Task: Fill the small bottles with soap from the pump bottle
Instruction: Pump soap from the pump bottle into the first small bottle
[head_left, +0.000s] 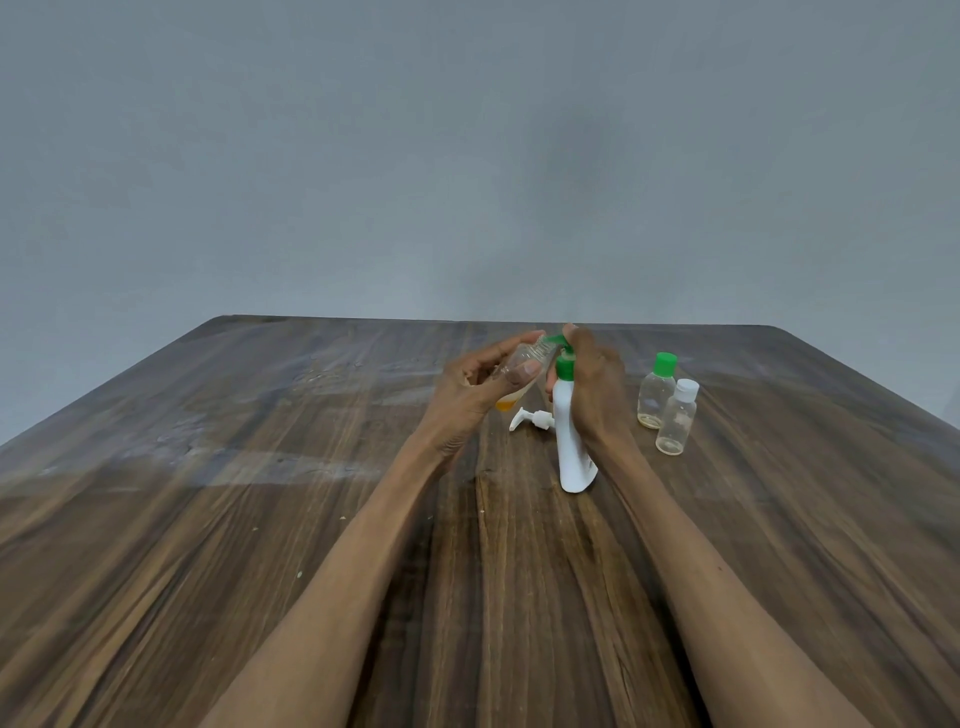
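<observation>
Against a bare grey wall, on a dark wooden tabletop (260, 519), a person's left hand (475, 382) grips a clear small bottle (524, 358) tilted so its open neck points right, up to the green spout of the white pump bottle (571, 441). Standing just right of it, that bottle is steadied by the right hand (592, 384), fingers curled about its head, apparently pressing. Two capped bottles (667, 402) wait farther right; a loose white pump (532, 418) lies below the hands.
</observation>
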